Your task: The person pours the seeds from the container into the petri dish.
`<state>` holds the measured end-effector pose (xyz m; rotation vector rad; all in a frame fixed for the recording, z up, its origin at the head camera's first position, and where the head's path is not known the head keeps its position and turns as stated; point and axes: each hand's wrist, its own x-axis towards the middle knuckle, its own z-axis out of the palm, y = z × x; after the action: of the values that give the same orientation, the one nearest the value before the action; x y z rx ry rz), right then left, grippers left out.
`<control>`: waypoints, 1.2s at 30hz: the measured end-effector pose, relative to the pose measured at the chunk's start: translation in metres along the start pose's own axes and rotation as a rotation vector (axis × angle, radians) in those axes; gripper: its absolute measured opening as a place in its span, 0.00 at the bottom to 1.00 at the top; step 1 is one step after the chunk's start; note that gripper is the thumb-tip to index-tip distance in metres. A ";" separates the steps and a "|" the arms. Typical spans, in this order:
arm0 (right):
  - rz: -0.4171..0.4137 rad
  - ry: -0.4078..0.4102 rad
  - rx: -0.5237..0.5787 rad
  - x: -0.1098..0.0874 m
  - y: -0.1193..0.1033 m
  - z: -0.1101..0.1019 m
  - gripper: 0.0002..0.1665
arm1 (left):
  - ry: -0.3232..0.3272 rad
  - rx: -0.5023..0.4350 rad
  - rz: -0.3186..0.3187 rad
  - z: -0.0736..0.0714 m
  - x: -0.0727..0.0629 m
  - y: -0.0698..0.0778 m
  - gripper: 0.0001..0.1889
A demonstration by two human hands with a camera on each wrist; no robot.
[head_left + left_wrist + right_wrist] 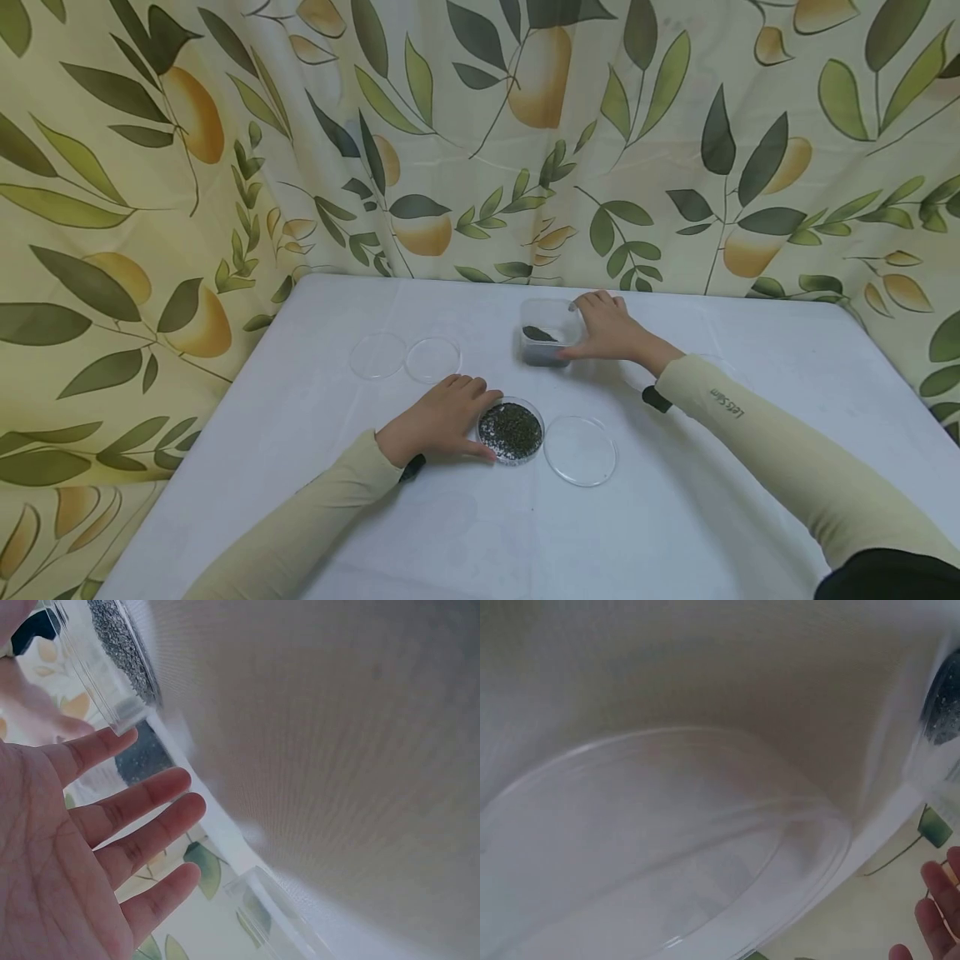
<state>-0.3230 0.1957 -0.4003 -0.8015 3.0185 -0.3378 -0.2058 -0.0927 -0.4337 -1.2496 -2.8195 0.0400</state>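
Hands (442, 417), dish (512, 430), palm (45, 855) — seemingly left-wrist only

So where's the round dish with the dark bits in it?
In the head view, the round dish sits slightly right of centre, in the lower half, between the left hand and a clear round piece.

In the right wrist view, the lower right edge is cutting the right hand (943, 896), and a clear disc (645, 847) is running out at lower left. In the left wrist view, the upper left edge is cutting a dish (90, 682), whose grains (122, 652) are looking too small to tell apart.
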 end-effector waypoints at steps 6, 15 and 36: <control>0.015 -0.016 0.022 -0.002 0.000 -0.002 0.51 | -0.004 -0.008 -0.005 0.000 0.000 0.000 0.47; 0.027 -0.002 0.003 -0.013 0.003 -0.007 0.59 | -0.007 -0.002 -0.004 0.000 0.001 0.001 0.47; -0.052 0.129 0.088 -0.096 -0.031 -0.032 0.58 | -0.011 -0.028 0.000 0.000 0.001 0.000 0.47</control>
<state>-0.2257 0.2232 -0.3684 -0.8856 3.0782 -0.5395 -0.2062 -0.0919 -0.4338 -1.2588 -2.8392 0.0083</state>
